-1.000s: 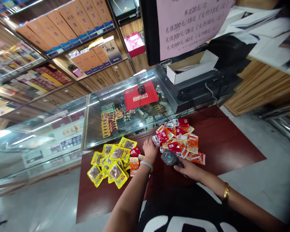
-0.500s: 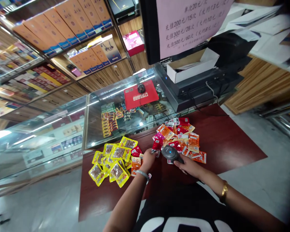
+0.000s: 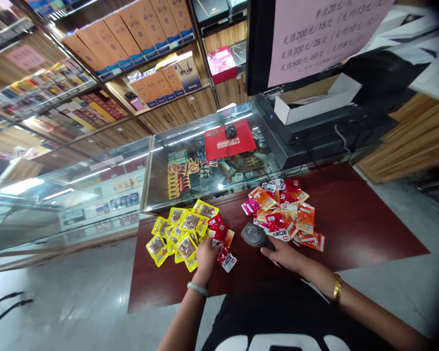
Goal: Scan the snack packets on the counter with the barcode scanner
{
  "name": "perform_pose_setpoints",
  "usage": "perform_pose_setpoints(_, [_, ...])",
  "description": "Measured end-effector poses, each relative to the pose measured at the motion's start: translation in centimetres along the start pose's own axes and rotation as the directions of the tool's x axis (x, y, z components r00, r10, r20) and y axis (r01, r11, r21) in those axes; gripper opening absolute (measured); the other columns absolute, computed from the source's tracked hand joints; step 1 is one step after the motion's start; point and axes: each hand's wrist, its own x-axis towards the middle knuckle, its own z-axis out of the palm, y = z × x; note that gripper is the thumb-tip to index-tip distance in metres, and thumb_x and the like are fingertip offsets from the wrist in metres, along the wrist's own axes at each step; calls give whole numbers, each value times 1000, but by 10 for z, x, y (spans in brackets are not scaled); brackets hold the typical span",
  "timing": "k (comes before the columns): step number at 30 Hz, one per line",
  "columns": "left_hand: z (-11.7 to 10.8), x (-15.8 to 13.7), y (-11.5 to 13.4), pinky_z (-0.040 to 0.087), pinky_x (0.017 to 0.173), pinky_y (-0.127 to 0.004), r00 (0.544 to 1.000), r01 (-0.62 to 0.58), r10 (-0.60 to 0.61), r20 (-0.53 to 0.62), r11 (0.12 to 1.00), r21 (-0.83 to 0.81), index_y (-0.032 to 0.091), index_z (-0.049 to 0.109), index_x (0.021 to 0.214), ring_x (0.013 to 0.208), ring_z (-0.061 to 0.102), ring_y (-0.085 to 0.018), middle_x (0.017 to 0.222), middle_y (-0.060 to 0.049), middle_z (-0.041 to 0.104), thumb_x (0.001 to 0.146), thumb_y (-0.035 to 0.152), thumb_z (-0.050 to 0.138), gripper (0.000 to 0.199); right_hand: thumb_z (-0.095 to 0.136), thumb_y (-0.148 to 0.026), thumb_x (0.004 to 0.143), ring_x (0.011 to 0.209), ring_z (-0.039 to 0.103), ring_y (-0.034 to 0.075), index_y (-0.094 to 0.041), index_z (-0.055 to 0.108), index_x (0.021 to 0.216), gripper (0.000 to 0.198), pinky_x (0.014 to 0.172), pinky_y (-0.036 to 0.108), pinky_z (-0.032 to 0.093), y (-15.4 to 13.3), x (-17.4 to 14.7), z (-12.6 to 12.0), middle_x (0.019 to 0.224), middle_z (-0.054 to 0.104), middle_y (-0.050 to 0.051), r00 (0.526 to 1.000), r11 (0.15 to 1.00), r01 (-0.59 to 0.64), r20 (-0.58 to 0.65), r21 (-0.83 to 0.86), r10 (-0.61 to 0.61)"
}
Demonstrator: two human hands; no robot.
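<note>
A: What do our fingers have?

B: Our right hand is wrapped round the handle of a scanner. Our left hand pinches the near, white end of a red packet.

A: Which way do they point?

B: The scanner's long axis runs leftward and slightly away from our right fingers, head toward our left hand. The packet stretches away beyond our left fingers, leaning right.

A: What's round them?

B: A second red packet lies just right of our left fingers, yellow packets to their left, mixed packets beyond our right fingers.

A: Room and edges?

B: Tabletop shows between our left fingers and the scanner, widely right of our right fingers. Its near edge passes beneath our left forearm; a glass case borders the far one.
</note>
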Motion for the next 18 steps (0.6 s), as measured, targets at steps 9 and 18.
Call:
perform_pose_setpoints(9, [33,51,106,35,104,-37,935,-345,351,-53,933,105,20,52,130,122,49,-27,130,-12,57,81,41,66,55,60,-58,84,111,62,35,-16,62,121,56,98,49,45,21,-3,-18,116,71,13,992,998,49,-110,-50,-55])
perform_pose_setpoints(18, [68,98,170,40,92,-39,961,-266,240,136,934,238,16,58,111,115,54,-32,118,-17,62,75,44,71,47,62,-58,81,99,66,33,-18,65,118,54,89,47,50,14,-8,-43,103,74,11,964,998,-4,-264,-65,-13])
